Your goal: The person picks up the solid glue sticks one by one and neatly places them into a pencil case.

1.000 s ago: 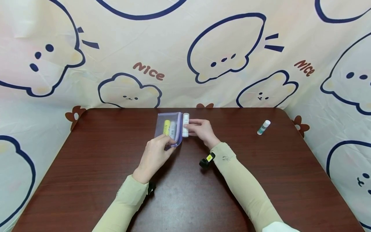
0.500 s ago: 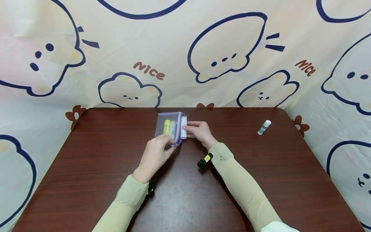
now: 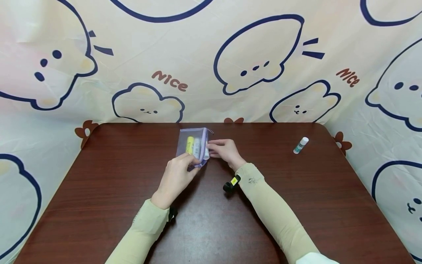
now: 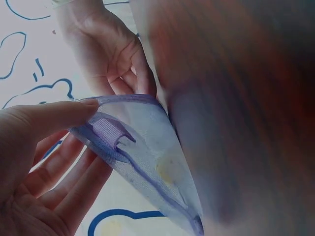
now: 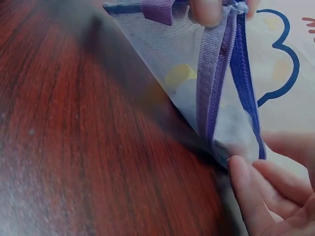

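Note:
A purple mesh zip pouch (image 3: 185, 133) lies near the table's back edge, its zipped mouth facing right. My left hand (image 3: 177, 175) pinches the pouch's near edge between thumb and fingers, holding the mouth apart. Through the mesh show a yellow stick (image 3: 189, 144) and a whitish stick (image 3: 196, 147) beside it. At the mouth, my right hand (image 3: 227, 152) pinches the end of a white glue stick (image 5: 235, 130), most of which is inside. In the right wrist view the thumb and fingertips sit right at the opening's lower end.
A small glue stick (image 3: 300, 145) with a white cap and green label lies on the right of the brown table (image 3: 211, 223). A cartoon-printed cloth (image 3: 204, 55) hangs behind the table and along its sides.
My right hand has moved left, carrying the white glue stick from beside the pouch into its mouth. The left hand has kept its grip on the pouch's near edge.

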Available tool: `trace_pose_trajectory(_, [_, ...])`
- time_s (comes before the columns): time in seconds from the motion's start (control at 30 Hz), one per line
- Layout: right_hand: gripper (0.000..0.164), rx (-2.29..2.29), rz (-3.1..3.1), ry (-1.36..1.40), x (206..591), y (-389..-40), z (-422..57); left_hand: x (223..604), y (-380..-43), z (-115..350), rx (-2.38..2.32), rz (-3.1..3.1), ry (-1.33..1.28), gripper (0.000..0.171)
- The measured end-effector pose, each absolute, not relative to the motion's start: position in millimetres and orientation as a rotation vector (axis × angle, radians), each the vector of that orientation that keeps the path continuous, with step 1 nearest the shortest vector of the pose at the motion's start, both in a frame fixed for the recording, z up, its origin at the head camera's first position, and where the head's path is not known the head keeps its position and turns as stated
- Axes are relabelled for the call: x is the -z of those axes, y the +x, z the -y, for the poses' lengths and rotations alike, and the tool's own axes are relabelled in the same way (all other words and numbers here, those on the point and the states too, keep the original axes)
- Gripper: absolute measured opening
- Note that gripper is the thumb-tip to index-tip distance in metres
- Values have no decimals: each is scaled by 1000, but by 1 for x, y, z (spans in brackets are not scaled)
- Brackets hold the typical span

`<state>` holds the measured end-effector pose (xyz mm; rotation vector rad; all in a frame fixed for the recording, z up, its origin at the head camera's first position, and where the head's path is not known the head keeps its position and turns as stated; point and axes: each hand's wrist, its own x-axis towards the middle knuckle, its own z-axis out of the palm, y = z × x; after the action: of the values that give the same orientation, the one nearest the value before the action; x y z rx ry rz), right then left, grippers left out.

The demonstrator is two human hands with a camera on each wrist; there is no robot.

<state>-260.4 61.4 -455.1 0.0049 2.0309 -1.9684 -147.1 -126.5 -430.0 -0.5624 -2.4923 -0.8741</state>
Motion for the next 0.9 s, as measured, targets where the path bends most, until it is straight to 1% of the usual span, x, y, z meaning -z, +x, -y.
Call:
trace_pose_trajectory(0.1, [30,2003,-2021,4,453,-259,-61,430,-147,127,865,2493,-559,17])
trace_pose_trajectory(0.17, [29,2025,-2017,1,451,-259,-62,430,-148,127,863,2494,-555,17])
trace_pose_trajectory(0.67, [40,2027,-2110,-52,447,-257,-68,431,-148,127,871,2492,-550,17])
trace_pose_trajectory(0.9, [33,2063,-2127,-42,441,-254,-68,431,-148,127,875,2491,-546,18])
